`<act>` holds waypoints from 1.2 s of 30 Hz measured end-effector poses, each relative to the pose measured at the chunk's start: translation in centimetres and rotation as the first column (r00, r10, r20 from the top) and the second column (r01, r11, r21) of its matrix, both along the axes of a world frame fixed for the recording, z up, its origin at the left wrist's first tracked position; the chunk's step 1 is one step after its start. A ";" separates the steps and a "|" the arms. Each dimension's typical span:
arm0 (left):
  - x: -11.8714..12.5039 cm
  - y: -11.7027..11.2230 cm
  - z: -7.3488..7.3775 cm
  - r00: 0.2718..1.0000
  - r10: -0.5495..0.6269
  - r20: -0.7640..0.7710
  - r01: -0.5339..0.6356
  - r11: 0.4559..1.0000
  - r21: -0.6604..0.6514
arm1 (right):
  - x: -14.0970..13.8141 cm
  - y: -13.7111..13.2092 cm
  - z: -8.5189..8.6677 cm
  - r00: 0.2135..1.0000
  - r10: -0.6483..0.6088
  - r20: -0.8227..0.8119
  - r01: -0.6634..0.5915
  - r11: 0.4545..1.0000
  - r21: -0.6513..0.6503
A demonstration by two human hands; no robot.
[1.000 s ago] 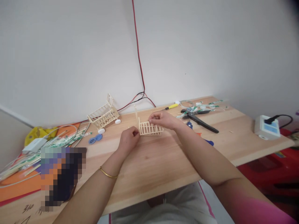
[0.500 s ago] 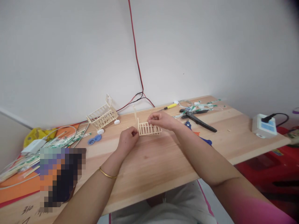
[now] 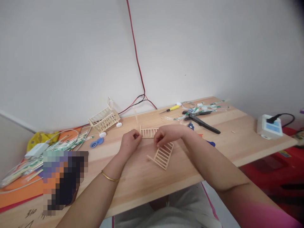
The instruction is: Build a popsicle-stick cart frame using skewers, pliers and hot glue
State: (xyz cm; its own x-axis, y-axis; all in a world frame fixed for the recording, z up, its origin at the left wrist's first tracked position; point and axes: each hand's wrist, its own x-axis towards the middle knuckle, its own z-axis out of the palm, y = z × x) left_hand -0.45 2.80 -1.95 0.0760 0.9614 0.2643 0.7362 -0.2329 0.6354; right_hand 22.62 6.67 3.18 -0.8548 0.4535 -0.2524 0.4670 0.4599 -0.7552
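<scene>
While pinching the left end of a small wooden rack (image 3: 148,133) between the fingertips of the left hand (image 3: 131,141), gripped a second rack (image 3: 164,157) in the right hand (image 3: 163,136), bent down with curled fingers about its upper part. Had both racks around the middle of the table (image 3: 133,196), with the second slanted toward the near edge. Saw a pale upright stick (image 3: 137,118) just behind the first, then, farther left, blue caps (image 3: 94,144), white caps (image 3: 119,124) and a larger stick frame (image 3: 105,122). Noticed, to the right, a black tool (image 3: 205,124), a yellow-handled tool (image 3: 174,108) and clear wrappers (image 3: 201,109); farther out, a white box (image 3: 270,128) with a black plug (image 3: 271,120).
</scene>
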 end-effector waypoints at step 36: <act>1.1 -3.7 4.3 0.427 0.187 0.885 0.489 0.775 -0.400 | -4.9 -2.6 -0.2 0.716 -0.541 -0.442 0.487 0.840 -0.239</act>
